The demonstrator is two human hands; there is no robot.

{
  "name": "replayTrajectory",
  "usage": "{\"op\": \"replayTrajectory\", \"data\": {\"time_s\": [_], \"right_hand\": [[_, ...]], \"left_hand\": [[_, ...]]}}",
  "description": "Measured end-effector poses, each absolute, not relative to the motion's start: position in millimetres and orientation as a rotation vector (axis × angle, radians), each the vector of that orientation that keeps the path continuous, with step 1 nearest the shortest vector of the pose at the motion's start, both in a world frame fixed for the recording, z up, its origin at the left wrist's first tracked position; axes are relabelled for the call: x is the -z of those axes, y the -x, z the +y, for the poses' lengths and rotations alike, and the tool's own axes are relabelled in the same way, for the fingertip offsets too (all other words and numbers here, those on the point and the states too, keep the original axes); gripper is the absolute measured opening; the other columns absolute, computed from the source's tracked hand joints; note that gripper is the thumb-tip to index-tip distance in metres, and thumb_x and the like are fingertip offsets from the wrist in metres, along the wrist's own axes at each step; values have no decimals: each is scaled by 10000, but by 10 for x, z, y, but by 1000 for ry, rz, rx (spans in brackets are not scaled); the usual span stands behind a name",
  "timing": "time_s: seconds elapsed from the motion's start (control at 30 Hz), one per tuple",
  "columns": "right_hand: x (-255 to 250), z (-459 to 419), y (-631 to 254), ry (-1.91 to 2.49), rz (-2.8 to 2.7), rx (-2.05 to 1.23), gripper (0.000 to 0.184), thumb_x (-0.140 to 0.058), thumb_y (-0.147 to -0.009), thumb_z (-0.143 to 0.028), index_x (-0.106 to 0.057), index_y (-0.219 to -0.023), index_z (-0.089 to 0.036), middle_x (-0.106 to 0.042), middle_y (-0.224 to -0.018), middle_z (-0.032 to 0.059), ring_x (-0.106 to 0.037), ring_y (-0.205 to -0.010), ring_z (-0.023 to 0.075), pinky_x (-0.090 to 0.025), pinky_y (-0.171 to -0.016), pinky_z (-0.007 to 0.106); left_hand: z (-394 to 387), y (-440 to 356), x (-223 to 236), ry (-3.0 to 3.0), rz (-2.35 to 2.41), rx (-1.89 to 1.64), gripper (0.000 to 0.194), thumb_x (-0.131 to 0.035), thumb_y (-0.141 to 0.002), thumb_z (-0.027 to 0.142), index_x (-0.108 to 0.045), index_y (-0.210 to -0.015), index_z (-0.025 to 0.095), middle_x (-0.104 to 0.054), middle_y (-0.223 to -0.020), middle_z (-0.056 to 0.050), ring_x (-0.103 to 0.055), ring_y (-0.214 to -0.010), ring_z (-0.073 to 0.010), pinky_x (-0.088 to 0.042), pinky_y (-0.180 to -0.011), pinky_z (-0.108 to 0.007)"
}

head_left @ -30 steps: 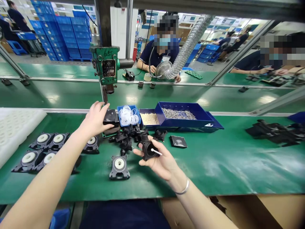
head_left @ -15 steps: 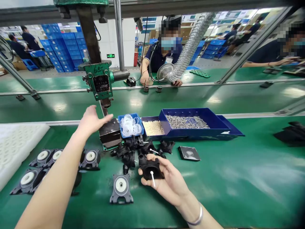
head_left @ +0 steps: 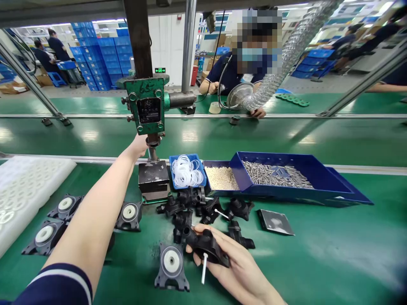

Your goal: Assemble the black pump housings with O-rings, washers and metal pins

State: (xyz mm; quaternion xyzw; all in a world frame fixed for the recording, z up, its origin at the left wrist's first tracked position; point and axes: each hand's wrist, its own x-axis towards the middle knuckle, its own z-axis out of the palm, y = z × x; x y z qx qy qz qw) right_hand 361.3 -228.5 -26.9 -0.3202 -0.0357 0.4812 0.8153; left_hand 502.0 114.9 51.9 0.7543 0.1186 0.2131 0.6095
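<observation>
My right hand (head_left: 237, 262) is closed around a black plastic housing (head_left: 213, 248) with short pipe stubs. From its open cavity a thin white rod (head_left: 204, 271) sticks out, pointing down. My left hand (head_left: 138, 146) reaches behind the green press head (head_left: 148, 106), and its fingers are hidden there. Below the press ram stands a black block (head_left: 154, 176). Just left of the held housing, a dark grey square part with a white disc (head_left: 171, 260) lies on the table. Several more black housings (head_left: 181, 199) are heaped beyond my right hand, some with white rods.
A small blue tray of white rings (head_left: 187, 171) stands beside the press. To its right are a bin of cream-coloured bits (head_left: 221, 178) and a blue bin of metal pins (head_left: 276, 174). At left lies a white perforated sheet (head_left: 28, 182). A co-worker (head_left: 254, 63) sits opposite.
My left hand has gone from stretched out beside the press to behind its head. The housing in my right hand has tilted and come slightly nearer. The whole view has shifted.
</observation>
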Motion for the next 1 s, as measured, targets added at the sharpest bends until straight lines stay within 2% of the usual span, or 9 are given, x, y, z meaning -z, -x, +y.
{"op": "replayTrajectory", "data": {"time_s": [0.2, 0.33, 0.43, 0.5, 0.6, 0.8, 1.0], "right_hand": [[231, -2237, -3494, 703, -72, -1038, 317, -675, -920, -369, -727, -1177, -189, -729, -1092, 122, -682, -1041, 278, -471, -881, 382], [258, -2367, -3457, 711, -41, -1007, 352, -679, -918, -350, -716, -1220, -174, -713, -1182, 142, -671, -1105, 300, -467, -932, 404], [283, -2471, -3491, 725, -31, -985, 332, -669, -928, -326, -716, -1222, -179, -715, -1198, 138, -672, -1114, 289, -477, -924, 379], [284, -2493, -3521, 723, -53, -973, 299, -662, -936, -314, -726, -1195, -179, -732, -1151, 135, -686, -1070, 267, -493, -887, 355], [262, -2455, -3533, 696, -100, -954, 261, -679, -928, -319, -742, -1151, -197, -742, -1115, 119, -705, -963, 230, -515, -820, 332], [246, -2368, -3450, 703, -124, -934, 263, -677, -935, -337, -733, -1156, -207, -736, -1108, 115, -699, -1004, 229, -526, -803, 321], [283, -2434, -3417, 752, -104, -867, 261, -689, -925, -330, -730, -1145, -194, -721, -1150, 109, -703, -1033, 242, -536, -802, 318]], "left_hand": [[1196, -5022, -578, -1921, 230, -351, 416, -746, -666, 291, -694, -1047, 131, -610, -671, -7, -536, -641, -142, -468, -677, -306], [1229, -4766, -787, -2110, 259, -246, 482, -740, -699, 495, -680, -1033, 153, -705, -897, -76, -641, -875, -237, -501, -783, -350], [1222, -4420, -910, -2319, 216, -27, 565, -827, -564, 561, -704, -971, 189, -737, -1023, -82, -652, -1005, -312, -509, -860, -377], [1173, -4216, -893, -2604, 27, 195, 733, -871, -507, 510, -674, -1143, 204, -712, -1189, -100, -636, -1109, -341, -501, -932, -388], [1066, -4055, -738, -2911, -209, 236, 933, -870, -531, 418, -529, -1368, 187, -604, -1379, -151, -542, -1275, -375, -445, -1046, -429], [999, -4073, -543, -2989, -186, 94, 879, -837, -595, 441, -500, -1366, 185, -593, -1375, -148, -557, -1257, -353, -444, -1056, -421], [1025, -4125, -561, -3016, -234, 98, 856, -853, -571, 424, -532, -1327, 180, -622, -1321, -139, -594, -1200, -343, -482, -1006, -404]]}}
